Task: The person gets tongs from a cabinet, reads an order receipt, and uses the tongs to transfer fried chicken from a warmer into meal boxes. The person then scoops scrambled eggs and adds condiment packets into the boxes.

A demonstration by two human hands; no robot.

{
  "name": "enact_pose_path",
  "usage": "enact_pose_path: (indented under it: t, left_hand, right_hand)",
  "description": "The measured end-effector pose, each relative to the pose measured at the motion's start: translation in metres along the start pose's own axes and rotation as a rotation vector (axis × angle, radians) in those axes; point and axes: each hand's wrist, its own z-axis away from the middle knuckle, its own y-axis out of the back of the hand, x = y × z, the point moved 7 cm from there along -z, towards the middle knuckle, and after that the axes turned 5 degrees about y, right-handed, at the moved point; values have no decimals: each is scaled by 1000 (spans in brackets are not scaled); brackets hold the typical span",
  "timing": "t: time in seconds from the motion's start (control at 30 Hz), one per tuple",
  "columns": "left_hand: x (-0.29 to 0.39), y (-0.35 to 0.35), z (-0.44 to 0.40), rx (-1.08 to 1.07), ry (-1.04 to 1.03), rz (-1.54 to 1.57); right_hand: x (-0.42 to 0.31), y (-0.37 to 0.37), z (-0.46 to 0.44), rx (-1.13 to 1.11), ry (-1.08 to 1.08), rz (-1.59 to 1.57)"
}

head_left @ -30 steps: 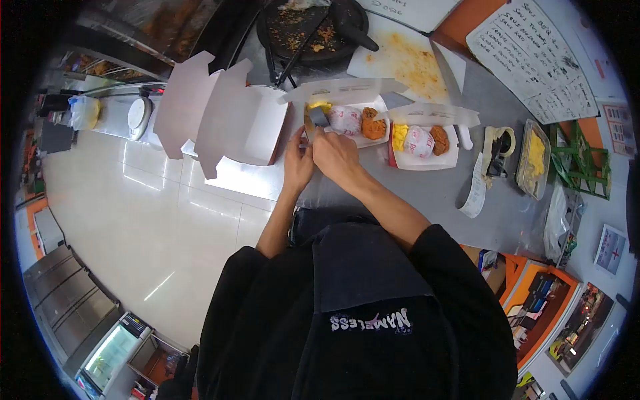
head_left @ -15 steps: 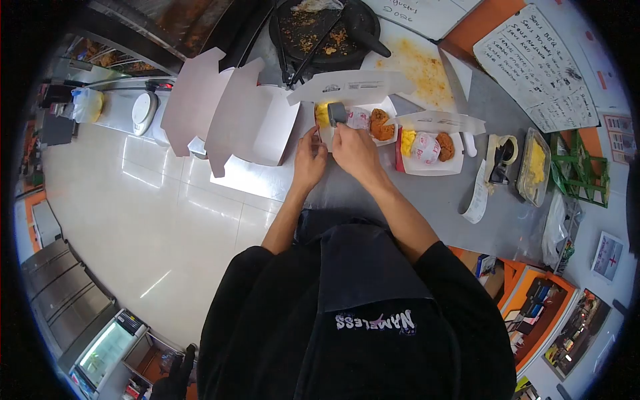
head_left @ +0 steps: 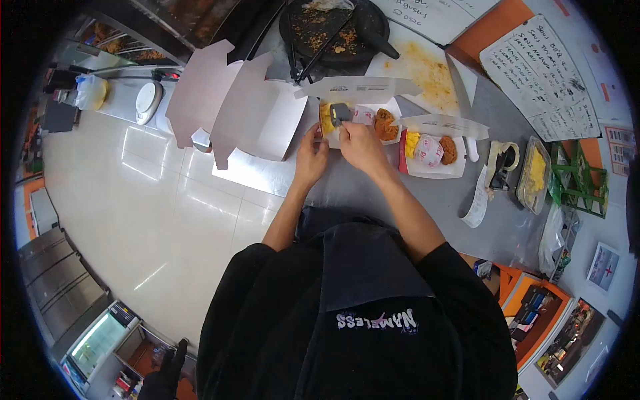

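My right hand (head_left: pixel 361 144) is closed on the handle of a small dark scoop (head_left: pixel 340 113), whose head is over the yellow food (head_left: pixel 326 118) in an open box (head_left: pixel 400 107). That box also holds a paper-wrapped item (head_left: pixel 363 115) and a fried piece (head_left: pixel 385 124). At the box's near left corner is my left hand (head_left: pixel 311 160), its fingertips at the box wall; whether they pinch it cannot be told. To the right stands a second open box (head_left: pixel 437 171) with yellow food, a wrapped item (head_left: pixel 428 151) and a fried piece (head_left: pixel 448 150).
Two empty boxes (head_left: pixel 267 120) stand open at the left. Behind are a black pan (head_left: pixel 320 40) with tongs and a stained cutting board (head_left: pixel 427 73) with a knife. A tape roll (head_left: pixel 510 159), a paper strip (head_left: pixel 475 207) and a yellow-filled container (head_left: pixel 534 175) lie right.
The scoop has come up from low beside the box's left end to over its yellow food. My right hand has moved right with it, apart from my left hand. The view has shifted slightly.
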Motion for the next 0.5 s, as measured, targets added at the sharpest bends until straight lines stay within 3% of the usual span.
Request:
enact_pose_path:
  t: [0.2,0.33,0.5]
  left_hand:
    - [7,-1,2,-57,-10,16]
    - [7,-1,0,-42,-119,-81]
    - [26,5,-1,-5,-10,-61]
  right_hand:
    - [-7,-40,4,-274,-57,170]
    - [8,-50,-32,-176,10,108]
    - [15,-3,-34,-160,42,-12]
